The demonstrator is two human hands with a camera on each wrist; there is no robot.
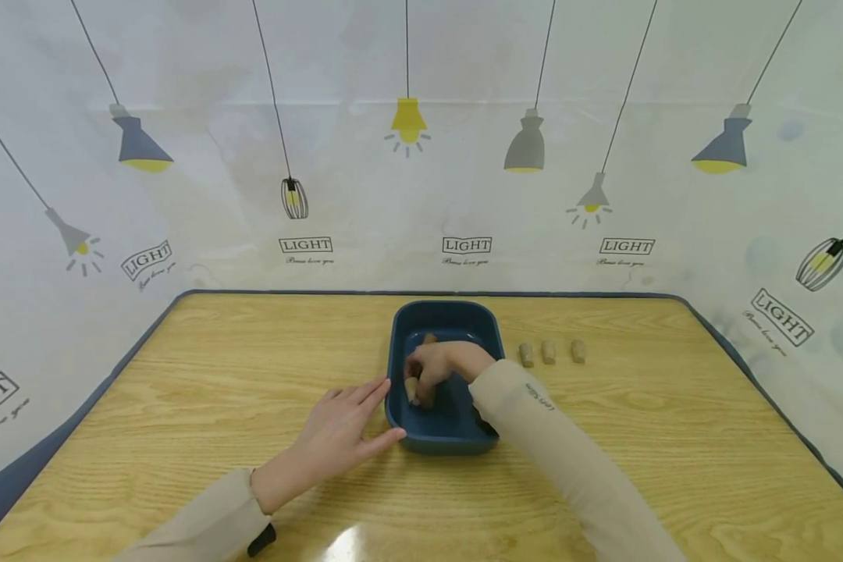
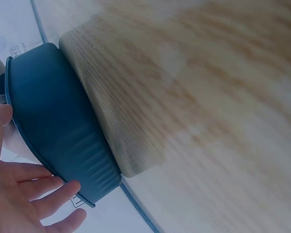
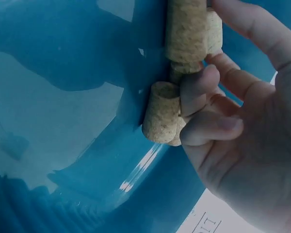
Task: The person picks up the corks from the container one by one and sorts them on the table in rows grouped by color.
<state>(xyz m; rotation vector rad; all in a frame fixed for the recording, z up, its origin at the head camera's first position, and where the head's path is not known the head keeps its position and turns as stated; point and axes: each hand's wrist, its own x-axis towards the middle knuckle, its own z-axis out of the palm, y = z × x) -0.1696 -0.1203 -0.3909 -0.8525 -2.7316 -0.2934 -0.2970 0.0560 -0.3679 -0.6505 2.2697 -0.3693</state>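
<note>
A blue rectangular bin (image 1: 449, 445) stands on the table with several corks inside. My right hand (image 1: 435, 365) reaches down into it, wrist over the right rim. Thumb and index finger pinch a cork (image 3: 186, 31), while the other fingers curl in toward the palm. Just below that, another cork (image 3: 161, 112) stands beside the curled fingers, with more corks partly hidden behind. At the far side of the hand a cork (image 1: 429, 339) shows in the head view. My left hand (image 1: 340, 425) touches the bin's left rim with fingers spread and fairly straight.
To the right of the bin, three corks stand in a loose row: a near one (image 1: 526, 355), a middle one (image 1: 549, 352) and a farther one (image 1: 578, 351). Behind the wooden table (image 1: 253, 375) hangs a backdrop (image 1: 365, 195) printed with lamps.
</note>
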